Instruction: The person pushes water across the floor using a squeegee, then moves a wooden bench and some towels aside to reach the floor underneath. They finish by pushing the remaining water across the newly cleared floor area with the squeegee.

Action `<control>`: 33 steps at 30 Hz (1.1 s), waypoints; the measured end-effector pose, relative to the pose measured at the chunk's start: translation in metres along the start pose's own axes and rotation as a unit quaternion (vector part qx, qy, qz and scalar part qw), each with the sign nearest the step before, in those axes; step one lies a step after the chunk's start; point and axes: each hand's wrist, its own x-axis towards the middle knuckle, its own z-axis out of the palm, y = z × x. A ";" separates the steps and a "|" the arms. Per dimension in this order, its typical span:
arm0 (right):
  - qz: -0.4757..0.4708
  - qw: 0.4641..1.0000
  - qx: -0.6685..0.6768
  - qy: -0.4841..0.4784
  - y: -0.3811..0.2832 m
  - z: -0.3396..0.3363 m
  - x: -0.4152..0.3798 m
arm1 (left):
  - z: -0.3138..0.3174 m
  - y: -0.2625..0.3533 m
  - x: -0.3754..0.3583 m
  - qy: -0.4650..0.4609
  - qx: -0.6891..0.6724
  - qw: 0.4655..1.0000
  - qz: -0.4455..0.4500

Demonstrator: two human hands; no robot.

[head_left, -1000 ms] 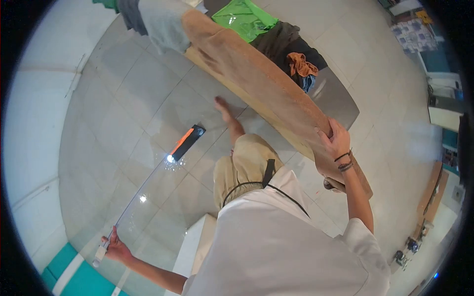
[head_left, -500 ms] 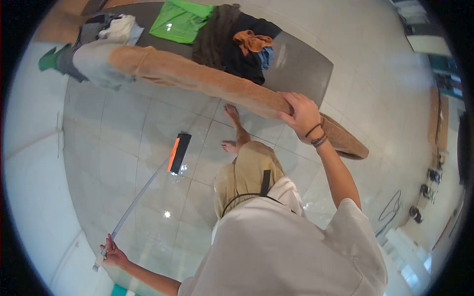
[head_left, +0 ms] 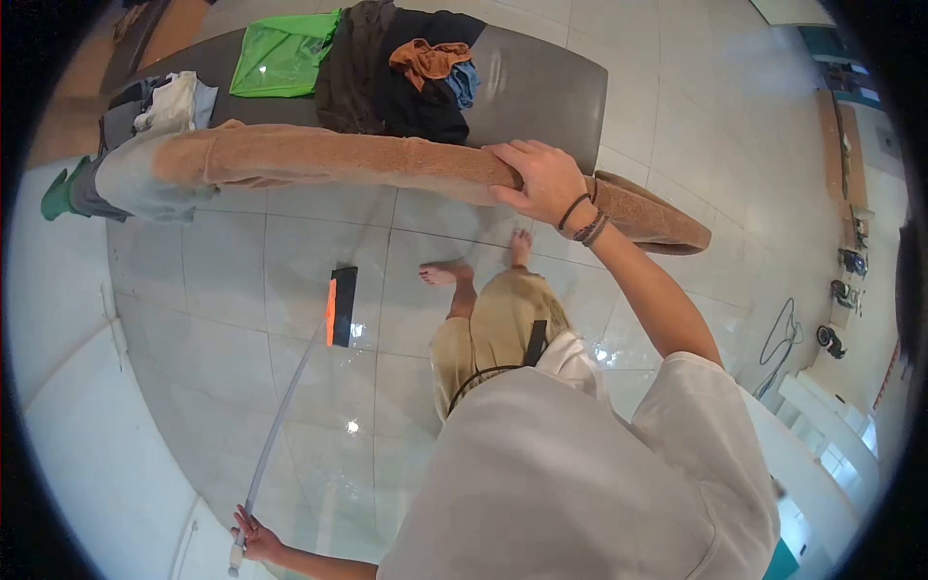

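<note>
While the pale tiled floor (head_left: 319,425) shines under the lights, and may well be wet, a long couch runs across it, with a grey seat (head_left: 541,87) and a backrest covered in brown cloth (head_left: 329,159). A black garment (head_left: 416,111), a dark brown one (head_left: 348,82) and a bright green bag (head_left: 280,58) lie on the seat, with an orange cloth (head_left: 425,60) and a blue one (head_left: 464,85) on the black.

On the near side of the couch, from where I stand, the squeegee (head_left: 344,307) has its black and orange head down on the tiles, left of the bare feet (head_left: 443,275), its pole (head_left: 280,416) slanting back toward the person. The right hand (head_left: 548,179) straddles the backrest, fingers over the top and thumb on the near side. The left hand (head_left: 258,538), smallest in view, has its fingers about the pole near its end; I can't tell how tightly they press.

I'd judge the step in hand to be a two-sided hold: one hand bracing at the couch, the other minding the pole at arm's length. Any shift of either would call for a firm left grip, the blade kept flat, and sure footing on those glossy tiles.
</note>
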 end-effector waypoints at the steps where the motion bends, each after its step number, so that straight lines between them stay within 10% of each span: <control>1: -0.001 1.000 -0.002 0.000 0.000 -0.001 0.000 | 0.007 -0.005 -0.011 0.041 0.030 0.998 0.021; 2: 0.000 1.000 -0.005 0.002 -0.001 -0.001 0.001 | 0.017 -0.013 -0.019 0.041 0.029 0.998 0.023; 4: 0.001 1.000 -0.008 0.003 -0.003 0.001 -0.001 | 0.068 -0.029 -0.021 0.368 0.074 0.923 0.088; 6: -0.001 1.000 -0.015 0.004 -0.002 -0.001 0.000 | 0.010 -0.014 -0.021 0.345 0.067 0.934 0.071; 8: 0.015 1.000 -0.013 -0.021 -0.002 -0.001 -0.001 | -0.015 -0.006 -0.012 0.064 0.057 0.995 0.041; 16: 0.004 1.000 -0.006 0.005 0.004 0.007 -0.001 | 0.026 -0.001 0.040 0.146 0.131 0.980 0.042; 18: 0.007 1.000 -0.005 0.004 0.003 0.010 -0.003 | 0.065 -0.013 0.038 0.303 0.110 0.945 0.057; 29: 0.015 1.000 0.002 0.006 0.001 0.011 -0.004 | 0.064 -0.011 0.071 0.353 0.118 0.925 0.080; 31: 0.016 1.000 0.002 -0.003 -0.001 0.012 -0.003 | 0.019 0.002 0.067 -0.010 0.069 0.997 -0.011; 33: 0.016 1.000 0.000 -0.004 -0.002 0.012 -0.002 | 0.011 -0.004 0.055 0.028 0.081 0.996 0.015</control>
